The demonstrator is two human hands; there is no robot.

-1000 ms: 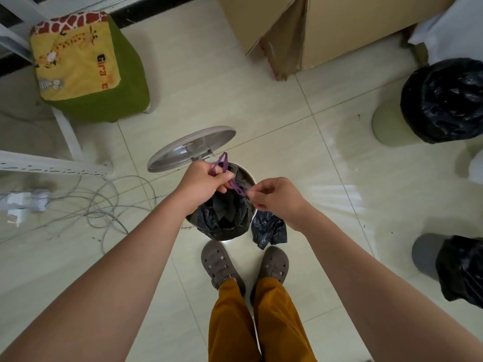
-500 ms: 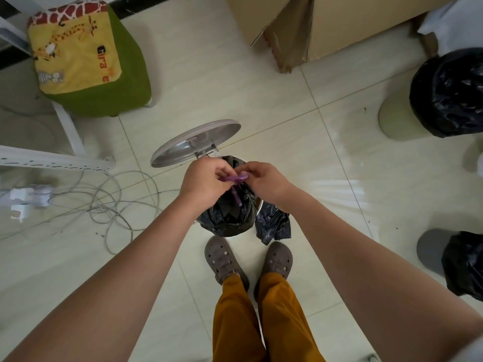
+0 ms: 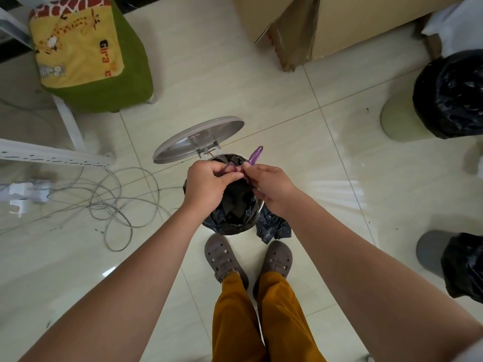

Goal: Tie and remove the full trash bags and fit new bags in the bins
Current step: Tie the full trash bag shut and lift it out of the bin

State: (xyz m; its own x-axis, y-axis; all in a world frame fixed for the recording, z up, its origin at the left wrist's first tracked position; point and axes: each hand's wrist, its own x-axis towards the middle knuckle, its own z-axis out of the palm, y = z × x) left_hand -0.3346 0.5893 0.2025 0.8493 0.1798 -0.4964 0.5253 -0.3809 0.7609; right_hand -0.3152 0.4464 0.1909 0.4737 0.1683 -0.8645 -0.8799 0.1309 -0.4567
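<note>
Two hands meet at centre frame above a small bin (image 3: 262, 202), left hand (image 3: 209, 184) and right hand (image 3: 269, 186) each pinching purple drawstrings (image 3: 254, 155) of the black trash bag (image 3: 232, 207) inside it, lid (image 3: 197, 138) tipped open behind, two more bagged bins at right edge.

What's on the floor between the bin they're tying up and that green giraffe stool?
In the head view, the bin's raised lid stands between the bin's black bag and the green stool. Beyond the lid the tile floor is bare.
</note>
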